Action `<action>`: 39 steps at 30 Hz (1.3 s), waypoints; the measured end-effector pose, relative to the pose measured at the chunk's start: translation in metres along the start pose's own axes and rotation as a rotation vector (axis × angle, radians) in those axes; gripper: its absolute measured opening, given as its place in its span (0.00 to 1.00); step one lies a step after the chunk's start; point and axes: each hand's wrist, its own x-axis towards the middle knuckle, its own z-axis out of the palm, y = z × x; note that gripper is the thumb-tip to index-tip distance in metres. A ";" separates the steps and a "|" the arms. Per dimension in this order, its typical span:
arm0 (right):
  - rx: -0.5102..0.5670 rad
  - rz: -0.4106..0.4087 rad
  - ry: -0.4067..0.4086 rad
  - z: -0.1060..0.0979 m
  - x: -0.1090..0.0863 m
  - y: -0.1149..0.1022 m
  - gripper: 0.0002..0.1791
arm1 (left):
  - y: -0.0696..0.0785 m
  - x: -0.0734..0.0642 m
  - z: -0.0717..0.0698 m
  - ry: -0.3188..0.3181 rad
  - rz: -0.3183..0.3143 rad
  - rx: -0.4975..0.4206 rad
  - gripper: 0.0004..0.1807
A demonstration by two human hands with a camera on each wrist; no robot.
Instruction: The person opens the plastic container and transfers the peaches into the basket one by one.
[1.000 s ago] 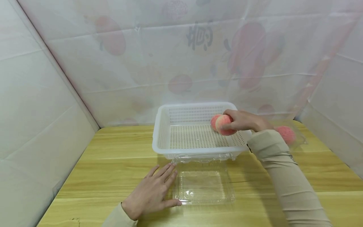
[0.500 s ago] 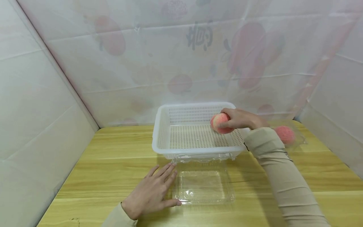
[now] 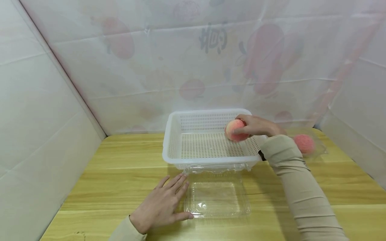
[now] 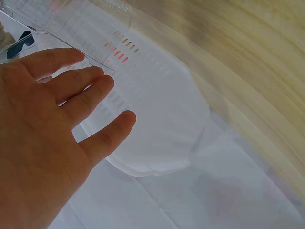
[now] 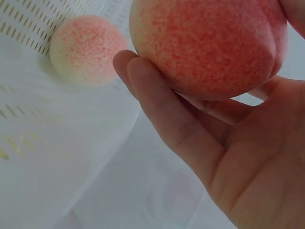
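My right hand grips a pink-and-cream peach over the right end of a white slotted plastic basket. Thumb and fingers wrap its sides. A second peach lies inside the basket; in the head view the held one overlaps most of it. My left hand is spread flat at the left edge of a clear plastic clamshell box, fingers straight, fingertips and thumb at its rim. The box stands with its lid raised, right in front of the basket.
Off to the right on the wooden table, another pink peach sits in clear plastic packaging, partly behind my right sleeve. White fabric walls with faded fruit prints enclose the table's back and sides.
My right hand has moved slightly left and up with its peach, which now covers more of the peach in the basket. The left hand and the clamshell box have stayed put.
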 end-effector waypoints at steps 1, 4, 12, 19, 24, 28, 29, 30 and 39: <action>0.020 0.007 -0.004 0.000 0.000 0.001 0.29 | 0.000 0.000 0.000 0.001 0.001 0.000 0.46; 0.070 0.020 -0.012 -0.001 -0.002 0.005 0.29 | 0.000 -0.001 0.000 -0.002 0.001 0.004 0.46; 0.109 0.035 0.005 -0.001 -0.003 0.019 0.30 | 0.001 -0.002 -0.001 0.011 0.004 -0.001 0.45; 0.066 0.012 0.068 -0.001 -0.001 0.029 0.30 | 0.001 -0.002 -0.001 0.023 0.009 0.010 0.46; 0.020 -0.006 0.135 -0.001 0.001 0.033 0.32 | 0.001 -0.003 -0.001 0.025 0.007 0.003 0.46; -0.057 -0.016 0.187 -0.001 0.002 0.034 0.35 | 0.002 -0.003 -0.001 0.023 0.003 -0.001 0.46; -0.092 -0.022 0.200 -0.001 0.003 0.034 0.36 | 0.002 -0.003 -0.001 0.023 0.002 0.000 0.46; -0.128 -0.028 0.209 -0.001 0.003 0.034 0.37 | 0.002 -0.003 -0.001 0.023 0.002 0.001 0.46; -0.330 -0.067 0.249 -0.001 0.006 0.036 0.38 | 0.002 -0.003 -0.002 0.008 -0.004 -0.002 0.46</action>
